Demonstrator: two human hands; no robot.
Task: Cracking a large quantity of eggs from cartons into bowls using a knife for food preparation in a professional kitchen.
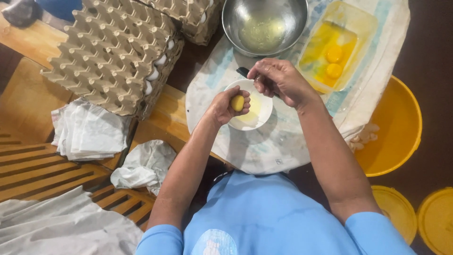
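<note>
My left hand [227, 105] cups a yellow egg yolk [238, 102] in its fingers over a small white bowl [260, 112] that holds a little pale liquid. Just above the bowl's far rim, my right hand [278, 80] is closed around something small, with a dark handle [242, 72] sticking out to its left; what it grips is hidden by the fingers. The bowl stands on a stained white cloth [283, 141].
A steel bowl [264, 26] with egg white stands behind. To its right a clear plastic tub [337, 45] holds two yolks. Stacked cardboard egg trays [118, 52] fill the upper left. A yellow bucket [394, 130] and yellow lids [436, 219] lie right; crumpled cloths [144, 165] left.
</note>
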